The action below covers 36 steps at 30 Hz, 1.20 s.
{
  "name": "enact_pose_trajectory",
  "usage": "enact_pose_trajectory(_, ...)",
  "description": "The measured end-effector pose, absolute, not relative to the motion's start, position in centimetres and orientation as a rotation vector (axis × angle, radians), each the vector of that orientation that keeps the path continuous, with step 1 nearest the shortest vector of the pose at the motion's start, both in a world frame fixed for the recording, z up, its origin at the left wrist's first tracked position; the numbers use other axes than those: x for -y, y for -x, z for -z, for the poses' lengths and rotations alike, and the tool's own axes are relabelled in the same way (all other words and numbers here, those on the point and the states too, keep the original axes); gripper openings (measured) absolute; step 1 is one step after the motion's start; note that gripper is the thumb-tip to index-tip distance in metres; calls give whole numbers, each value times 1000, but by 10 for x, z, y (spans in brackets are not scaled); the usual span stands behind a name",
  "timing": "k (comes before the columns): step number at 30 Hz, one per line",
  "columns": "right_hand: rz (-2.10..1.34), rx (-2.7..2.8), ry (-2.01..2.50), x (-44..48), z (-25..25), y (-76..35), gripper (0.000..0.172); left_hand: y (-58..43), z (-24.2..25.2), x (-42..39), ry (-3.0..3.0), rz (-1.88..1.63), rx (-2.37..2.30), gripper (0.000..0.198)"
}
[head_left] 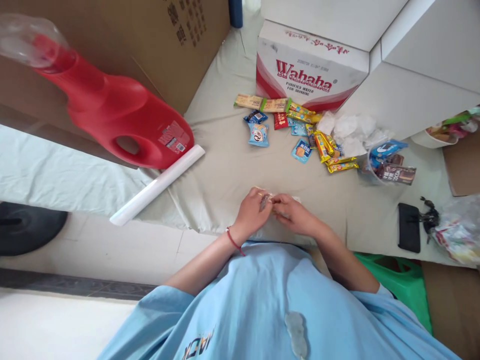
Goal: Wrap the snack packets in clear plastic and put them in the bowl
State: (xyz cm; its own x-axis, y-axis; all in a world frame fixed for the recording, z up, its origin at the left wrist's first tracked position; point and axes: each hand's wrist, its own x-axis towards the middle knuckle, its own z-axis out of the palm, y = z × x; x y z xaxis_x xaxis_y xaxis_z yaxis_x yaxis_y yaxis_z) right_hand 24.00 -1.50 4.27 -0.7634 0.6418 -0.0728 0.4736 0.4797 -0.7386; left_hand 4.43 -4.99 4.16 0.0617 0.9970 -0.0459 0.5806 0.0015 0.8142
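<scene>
My left hand (252,212) and my right hand (295,215) meet over the cloth just in front of my chest. Both are closed on a small clear plastic packet (264,197), pinched between the fingertips; most of it is hidden by the fingers. A red string circles my left wrist. Beyond the hands, a scatter of snack packets (300,132) lies on the grey-green cloth (221,170), blue, yellow and red ones.
A Wahaha carton (311,65) stands at the back. A red jug (112,115) and a white roll (157,185) lie at left by a brown cardboard box (150,35). A black phone (408,227), crumpled tissue (352,132) and a green bag (401,282) are at right.
</scene>
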Motion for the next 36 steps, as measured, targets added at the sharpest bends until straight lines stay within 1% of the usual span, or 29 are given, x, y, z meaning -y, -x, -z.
enact_pose_trajectory(2,-1182,2334,1130,10,-40,-257,33,-50,-34,56,-1825,-735,-1584,35)
enact_pose_trajectory(5,-846,2191,1548,11,-29,-275,34,-54,-29,66,-2084,-567,-1609,56)
enact_pose_trajectory(7,-662,2236,1652,18,-21,-279,34,-57,-29,72,-2213,-443,-1638,63)
enact_pose_trajectory(8,-636,2271,1652,22,-19,-281,28,-59,-29,74,-2264,-387,-1650,63)
enact_pose_trajectory(10,-686,2277,1620,29,-19,-283,14,-64,-28,79,-2333,-299,-1672,59)
enact_pose_trajectory(11,-756,2242,1612,31,-21,-284,10,-65,-27,81,-2355,-270,-1679,55)
enact_pose_trajectory(15,-1100,2046,1638,21,-43,-268,11,-67,-24,84,-2424,-214,-1664,51)
enact_pose_trajectory(17,-1077,2080,1633,11,-52,-242,10,-65,-23,84,-2444,-234,-1627,51)
enact_pose_trajectory(19,-960,2203,1616,1,-57,-209,6,-60,-23,83,-2406,-336,-1593,50)
enact_pose_trajectory(20,-908,2264,1625,-3,-58,-193,9,-55,-22,84,-2369,-412,-1572,49)
enact_pose_trajectory(22,-844,2378,1587,-6,-55,-169,18,-39,-21,88,-2276,-578,-1522,45)
enact_pose_trajectory(25,-693,2539,1451,4,-47,-154,25,-2,-14,102,-2155,-805,-1499,35)
enact_pose_trajectory(28,-488,2610,1395,24,-36,-157,45,33,-7,118,-1983,-909,-1656,23)
enact_pose_trajectory(29,-453,2625,1386,29,-32,-160,46,41,-5,122,-1937,-909,-1715,20)
enact_pose_trajectory(31,-455,2630,1382,34,-27,-167,38,48,-2,126,-1872,-907,-1811,18)
enact_pose_trajectory(33,-529,2552,1406,29,-28,-181,35,47,-1,124,-1851,-910,-1850,18)
enact_pose_trajectory(36,-633,2137,1540,7,-48,-236,38,39,2,113,-1888,-909,-1837,20)
